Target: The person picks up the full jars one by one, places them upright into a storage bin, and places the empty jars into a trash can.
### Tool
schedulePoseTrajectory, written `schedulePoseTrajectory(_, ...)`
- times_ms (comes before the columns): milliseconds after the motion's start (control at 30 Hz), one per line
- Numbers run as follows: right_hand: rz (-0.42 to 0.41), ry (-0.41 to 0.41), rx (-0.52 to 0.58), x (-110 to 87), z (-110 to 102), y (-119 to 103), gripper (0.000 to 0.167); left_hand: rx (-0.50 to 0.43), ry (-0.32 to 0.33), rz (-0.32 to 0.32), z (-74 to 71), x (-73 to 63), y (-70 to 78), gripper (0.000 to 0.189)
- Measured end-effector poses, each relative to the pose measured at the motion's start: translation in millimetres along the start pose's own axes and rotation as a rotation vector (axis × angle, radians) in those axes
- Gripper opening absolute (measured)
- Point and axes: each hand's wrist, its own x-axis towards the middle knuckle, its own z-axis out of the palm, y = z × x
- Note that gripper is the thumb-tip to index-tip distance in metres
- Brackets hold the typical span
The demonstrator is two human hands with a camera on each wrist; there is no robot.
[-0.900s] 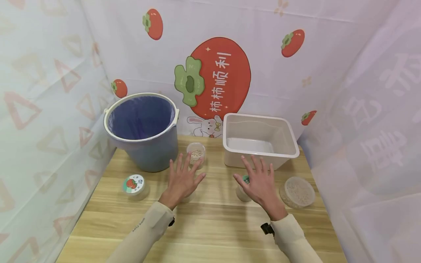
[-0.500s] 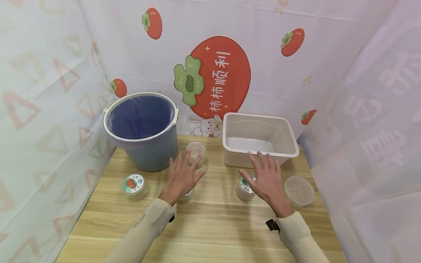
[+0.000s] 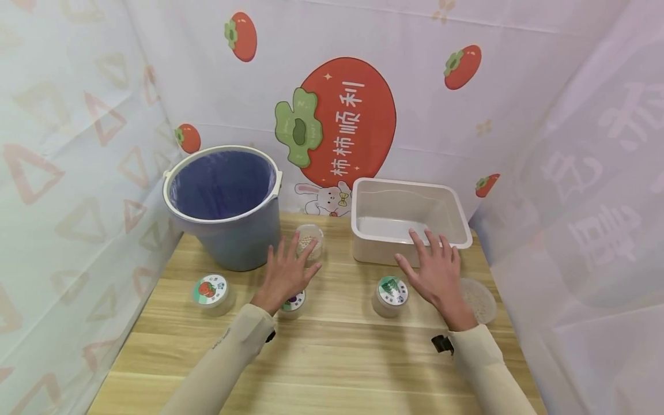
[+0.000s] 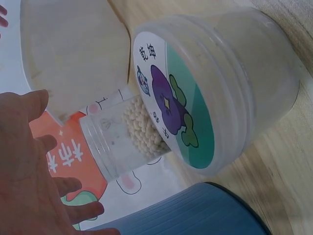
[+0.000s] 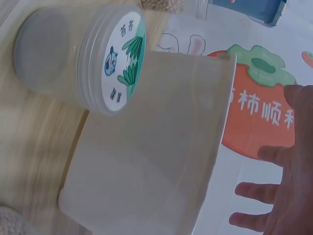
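Note:
My left hand [image 3: 285, 275] hovers with fingers spread and holds nothing. Beneath its wrist stands a clear jar with a purple-plant label [image 4: 178, 107] on its lid, partly hidden in the head view. Past the fingertips is a small clear jar of pale beans [image 4: 142, 128]. My right hand [image 3: 437, 279] is likewise spread and holds nothing, its fingertips overlapping the front of the cream bin [image 3: 384, 251] in the head view. To its left stands a jar with a green-leaf label [image 3: 392, 291]. A round lidded tub of pale pieces [image 3: 481, 302] is partly covered by that hand and wrist.
A blue bucket [image 3: 238, 242] with a white rim stands at the back left. In front of it is a jar with a red-fruit label [image 3: 211, 291]. Printed cloth [image 3: 415, 132] encloses the wooden table [image 3: 332, 357] at the back and both sides.
My right hand has moved to the right and slightly forward, uncovering the green-leaf jar and overlapping the round tub. The left hand has shifted slightly left, showing more of the purple-label jar.

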Motion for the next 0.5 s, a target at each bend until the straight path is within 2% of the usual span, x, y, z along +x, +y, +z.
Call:
schedulePoseTrajectory(333,0.035,-0.011,-0.017,16.0,1.3,24.6,0.076,0.019,-0.008,0.029,-2.0,14.4,-0.8,0.066)
schedulePoseTrajectory(500,0.023,0.006,-0.043,23.2,0.6,34.5,0.077,0.002,-0.030,0.011,-7.5,23.9,0.0,0.068)
